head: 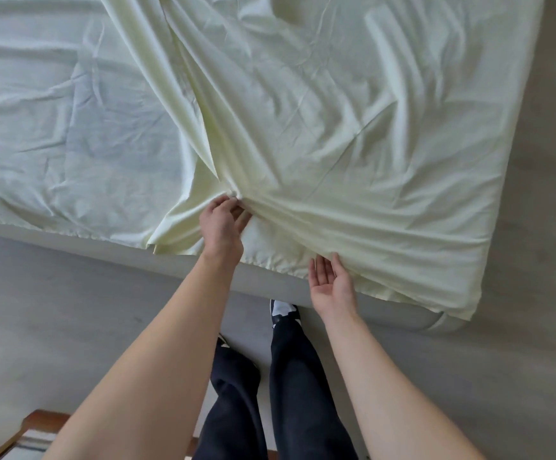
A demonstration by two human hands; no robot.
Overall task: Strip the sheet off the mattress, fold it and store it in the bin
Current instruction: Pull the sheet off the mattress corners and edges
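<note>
The left hand (224, 227) pinches a gathered bunch of the pale yellow sheet (336, 127) between thumb and fingers, and creases fan outward from that pinch, so the cloth is under pull there. The right hand (331, 287) is released, palm up with fingers straight, its fingertips (324, 260) touching the underside of the sheet's hem just to the right of the left hand; this looks like a reach to slide under the edge and take a second hold.

The sheet lies loose across the mattress (276, 273). Beyond and to the right of the hands it is doubled over itself, with one long fold running away from the left hand's pinch, while to the left of that hand a single thinner layer is spread flat. Its far right corner hangs over the mattress corner.

My reading is that stripping is mostly done and the gathering for the first fold is in hand. The bin is not in view. Below the hands are the person's dark trousers (286, 376) and the grey floor (71, 310).
</note>
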